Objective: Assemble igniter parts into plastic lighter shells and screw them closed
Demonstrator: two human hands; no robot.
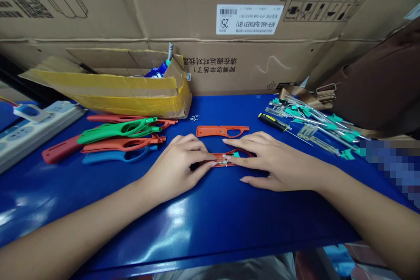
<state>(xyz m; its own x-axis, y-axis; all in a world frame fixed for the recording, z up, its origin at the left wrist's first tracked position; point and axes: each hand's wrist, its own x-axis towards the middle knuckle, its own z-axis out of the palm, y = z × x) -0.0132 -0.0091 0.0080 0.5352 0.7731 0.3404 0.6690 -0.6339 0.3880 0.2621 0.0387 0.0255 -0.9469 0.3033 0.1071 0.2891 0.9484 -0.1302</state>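
In front of me on the blue table lies an orange lighter shell half [246, 154], its hollow side up, with small clear and white parts and a teal trigger [236, 154] inside. My left hand [179, 162] is closed at the shell's left end, thumb and index finger pinched together over it. The fingers of my right hand [269, 162] are spread, and one fingertip touches the small parts in the shell's middle. Just beyond, a second orange shell half [210, 131] lies apart from both hands.
Green, red, orange and blue lighter shells [114, 144] are piled at left, beside a power strip [49, 118]. Behind them stands a yellow-taped carton [131, 92]. At right lie a screwdriver [273, 122] and metal rods with teal triggers [315, 118]. A large cardboard box [164, 8] closes off the back.
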